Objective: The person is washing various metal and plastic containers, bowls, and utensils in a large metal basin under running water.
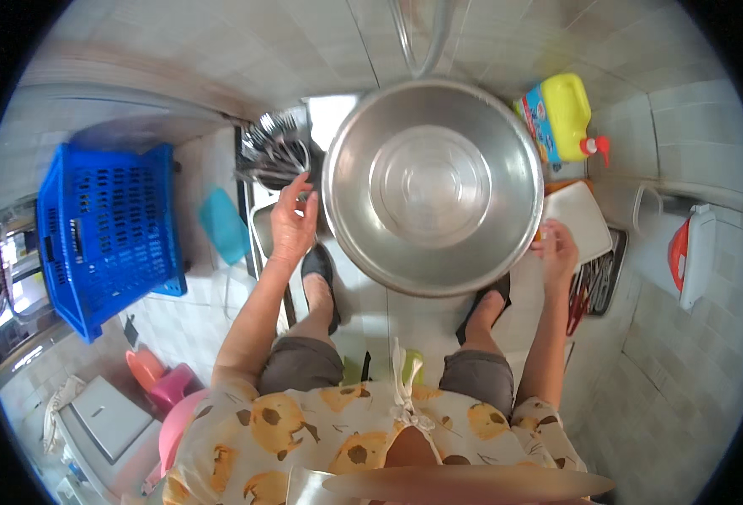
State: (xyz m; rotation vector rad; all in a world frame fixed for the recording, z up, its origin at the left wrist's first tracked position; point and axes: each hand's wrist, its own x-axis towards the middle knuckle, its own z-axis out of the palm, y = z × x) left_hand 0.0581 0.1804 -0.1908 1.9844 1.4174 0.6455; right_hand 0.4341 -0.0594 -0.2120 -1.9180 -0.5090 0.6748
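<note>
A large, shiny steel basin stands in front of me, with nothing but bare metal visible inside. Left of its rim, my left hand has its fingers apart, close to a heap of metal forks and other cutlery. Beyond the basin's right side is my right hand; its fingers are loosely bent and apart, beside a white rectangular tray. A small orange bit shows at those fingertips, too small to identify. I cannot make out whether either hand touches the rim.
Blue perforated crate and turquoise sheet-like piece lie left. A yellow bottle with a red pump stands back right. More utensils fill a dark tray at right. Pink and orange plastic vessels sit lower left. Tiled walls enclose the space.
</note>
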